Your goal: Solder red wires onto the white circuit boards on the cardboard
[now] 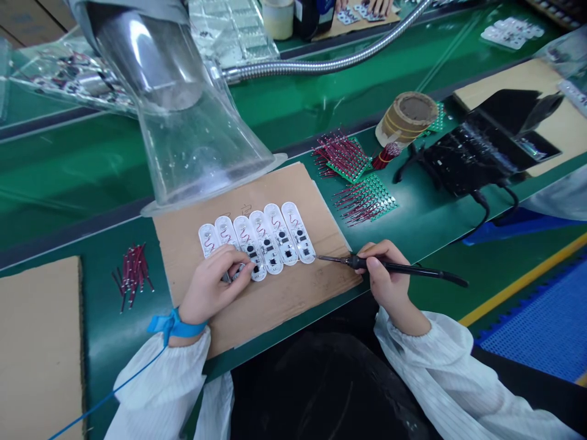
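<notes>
Several white oblong circuit boards [270, 241] with red wires lie side by side on a cardboard sheet [284, 293]. My left hand [213, 284], a blue strap at its wrist, is closed in a pinch on the lower end of the left boards; what its fingers hold is hidden. My right hand [387, 278] grips a black soldering iron [394, 267] like a pen. Its tip rests by the lower end of the rightmost board.
A clear fume hood [192, 110] on a metal hose hangs over the cardboard's far edge. Red wire bundles [132, 272] lie left; green boards with red wires [362, 198], a tape roll [408, 116] and a black stand [481, 153] lie right. Another person's hands [367, 6] show at the far side.
</notes>
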Demonstrator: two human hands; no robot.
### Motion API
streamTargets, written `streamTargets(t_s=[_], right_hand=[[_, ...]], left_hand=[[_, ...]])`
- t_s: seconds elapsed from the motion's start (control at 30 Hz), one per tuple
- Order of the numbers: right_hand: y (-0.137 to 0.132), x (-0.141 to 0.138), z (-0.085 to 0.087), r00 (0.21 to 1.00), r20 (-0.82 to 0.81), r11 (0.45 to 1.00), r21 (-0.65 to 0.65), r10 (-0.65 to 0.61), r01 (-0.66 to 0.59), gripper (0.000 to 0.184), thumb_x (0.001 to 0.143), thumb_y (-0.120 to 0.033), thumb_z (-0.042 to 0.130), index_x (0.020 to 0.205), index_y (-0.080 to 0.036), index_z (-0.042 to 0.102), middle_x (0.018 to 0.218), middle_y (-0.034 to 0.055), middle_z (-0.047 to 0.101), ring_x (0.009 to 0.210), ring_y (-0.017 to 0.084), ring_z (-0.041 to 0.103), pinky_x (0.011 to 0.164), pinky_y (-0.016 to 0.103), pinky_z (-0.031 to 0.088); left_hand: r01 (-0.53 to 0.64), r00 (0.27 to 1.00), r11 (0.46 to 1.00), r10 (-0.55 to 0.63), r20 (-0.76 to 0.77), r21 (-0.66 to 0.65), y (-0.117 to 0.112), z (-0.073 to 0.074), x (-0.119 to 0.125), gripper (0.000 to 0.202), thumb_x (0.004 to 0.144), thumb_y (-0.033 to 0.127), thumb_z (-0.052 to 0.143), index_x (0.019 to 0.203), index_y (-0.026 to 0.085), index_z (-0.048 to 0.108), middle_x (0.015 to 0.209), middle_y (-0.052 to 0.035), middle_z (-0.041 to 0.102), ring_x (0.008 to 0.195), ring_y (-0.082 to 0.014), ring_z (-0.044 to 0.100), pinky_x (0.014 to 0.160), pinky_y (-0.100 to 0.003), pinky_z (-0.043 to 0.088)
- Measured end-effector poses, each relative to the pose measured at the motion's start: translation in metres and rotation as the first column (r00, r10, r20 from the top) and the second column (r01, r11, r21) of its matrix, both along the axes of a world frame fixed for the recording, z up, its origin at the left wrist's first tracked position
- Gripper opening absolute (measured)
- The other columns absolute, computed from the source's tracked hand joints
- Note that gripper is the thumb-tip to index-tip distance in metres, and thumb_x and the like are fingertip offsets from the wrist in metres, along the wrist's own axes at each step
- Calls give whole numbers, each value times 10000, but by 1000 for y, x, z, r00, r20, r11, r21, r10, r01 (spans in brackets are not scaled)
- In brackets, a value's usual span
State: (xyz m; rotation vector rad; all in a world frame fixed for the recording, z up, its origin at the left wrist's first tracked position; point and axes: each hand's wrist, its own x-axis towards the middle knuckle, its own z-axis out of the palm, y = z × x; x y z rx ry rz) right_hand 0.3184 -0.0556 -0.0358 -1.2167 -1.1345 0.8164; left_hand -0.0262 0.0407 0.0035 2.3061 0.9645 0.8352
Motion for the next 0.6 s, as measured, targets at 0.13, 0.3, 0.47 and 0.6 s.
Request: streamTargets(t_s=[0.13, 0.3, 0.47, 0.6], right_hand=[[0, 1, 0, 1000, 28, 999, -33, 11, -10, 280, 1041, -499, 775, 929, -246, 734, 726, 7, 682, 575, 162, 638, 526, 286, 491], [1, 0, 4, 998, 51, 999, -31, 36, -35, 251, 1046, -476, 771, 942, -250, 741, 743, 14, 707, 568, 164, 655, 512, 284, 497], [1, 1, 3, 998, 47, 999, -36, 34, -32, 269, 1049, -500, 765, 950, -250, 740, 737, 10, 704, 574, 160, 663, 530, 283, 519], [0, 2, 1, 993, 95, 996, -59, 71, -65, 256, 1046, -491, 771, 967, -248, 752, 776, 21, 734, 574, 164, 682, 517, 282, 531]], left_hand=[[-4, 1000, 1000, 4, -13, -5, 0, 0, -1, 136, 1037, 105, 676, 967, 216, 641, 731, 55, 500, 637, -123, 507, 612, -263, 412], [-3, 1000, 1000, 3, -15, -4, 0, -1, -1, 130, 1046, 131, 674, 957, 220, 642, 720, 55, 490, 625, -129, 502, 607, -272, 413], [1, 1000, 1000, -1, -18, -8, 0, -1, -1, 133, 1050, 121, 666, 964, 218, 637, 729, 51, 498, 635, -128, 499, 617, -267, 415], [11, 1000, 1000, -11, -26, -7, 0, 0, -1, 141, 1050, 122, 666, 955, 219, 627, 725, 53, 488, 639, -131, 497, 617, -270, 411]])
